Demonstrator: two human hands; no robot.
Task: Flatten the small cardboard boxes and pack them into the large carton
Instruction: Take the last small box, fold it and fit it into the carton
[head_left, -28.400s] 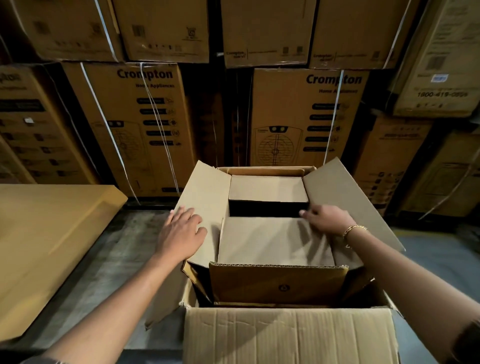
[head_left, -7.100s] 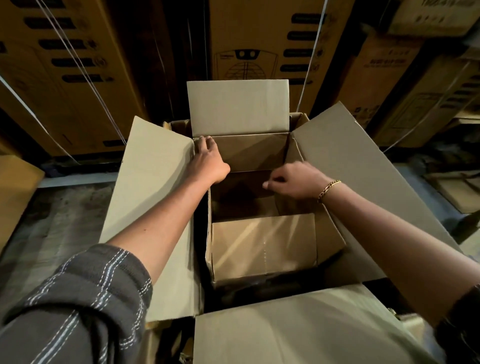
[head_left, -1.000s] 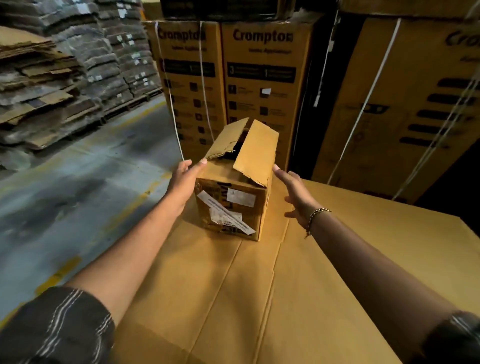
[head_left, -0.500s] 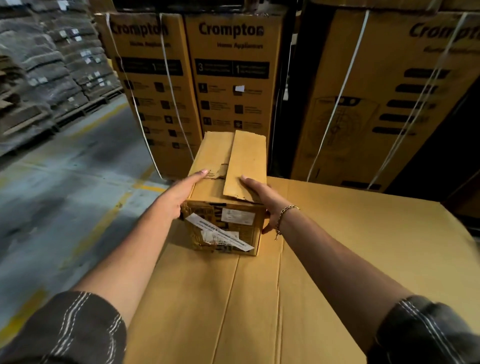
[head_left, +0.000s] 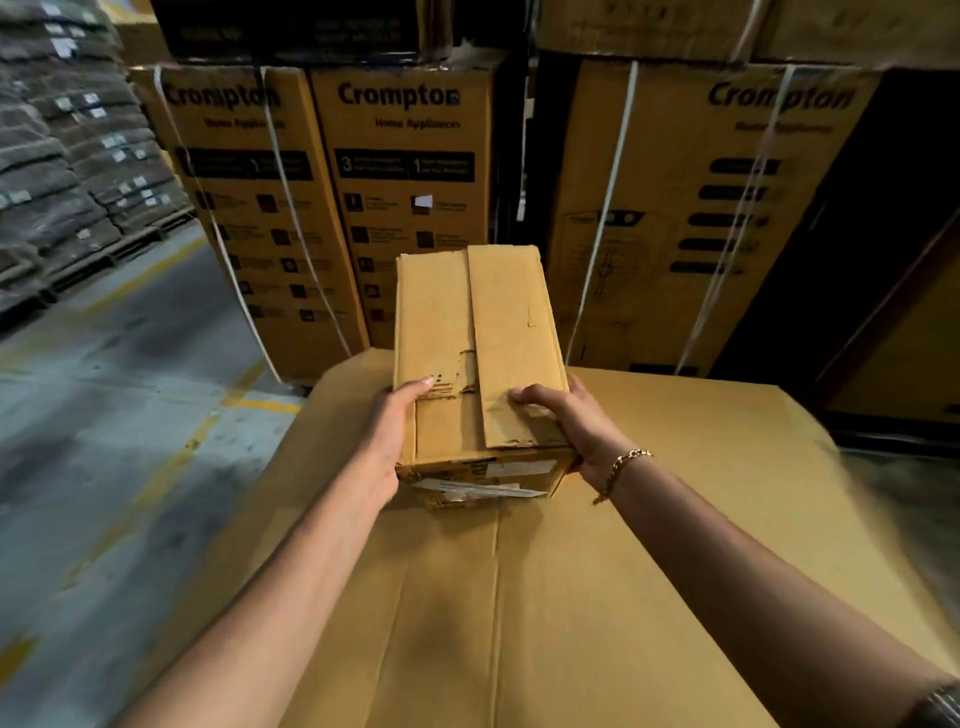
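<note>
A small brown cardboard box (head_left: 467, 338), its top flaps folded down and a white label on its near face, is held between both hands just above a big flat cardboard surface (head_left: 519, 597). My left hand (head_left: 392, 441) grips the box's left side with the thumb on top. My right hand (head_left: 566, 421) grips the right side, fingers curled over the top flap. The large carton is out of view.
Tall strapped Crompton cartons (head_left: 410, 197) stand in a wall right behind the box. Grey concrete floor (head_left: 104, 441) with yellow lines lies to the left. Stacks of flattened cardboard on pallets (head_left: 57, 171) sit at the far left.
The box's raised flaps have been pressed down flat. Both hands have closed round its sides and drawn it nearer, tilting its top toward me.
</note>
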